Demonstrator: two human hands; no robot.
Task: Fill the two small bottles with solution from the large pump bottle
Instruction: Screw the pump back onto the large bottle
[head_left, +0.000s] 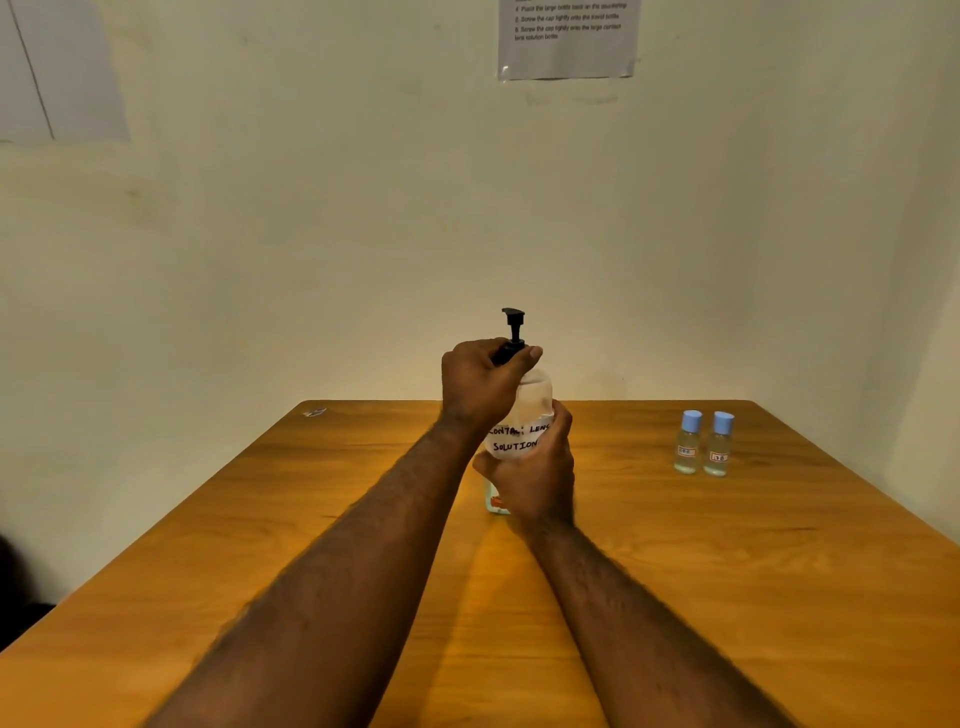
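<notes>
The large clear pump bottle (519, 439), with a white label reading "contact lens solution", stands mid-table. Its black pump head (513, 325) sticks up above my fingers. My left hand (480, 384) is closed around the black collar at the bottle's neck. My right hand (535, 475) wraps the bottle's lower body from the near right side and hides most of it. Two small clear bottles with blue caps, one (688, 441) beside the other (719, 444), stand upright and capped at the far right, apart from both hands.
The wooden table (675, 597) ends at a cream wall just behind the bottles, and another wall runs close along its right edge. A printed instruction sheet (569, 39) hangs on the wall. A small scrap (314, 412) lies at the far left corner.
</notes>
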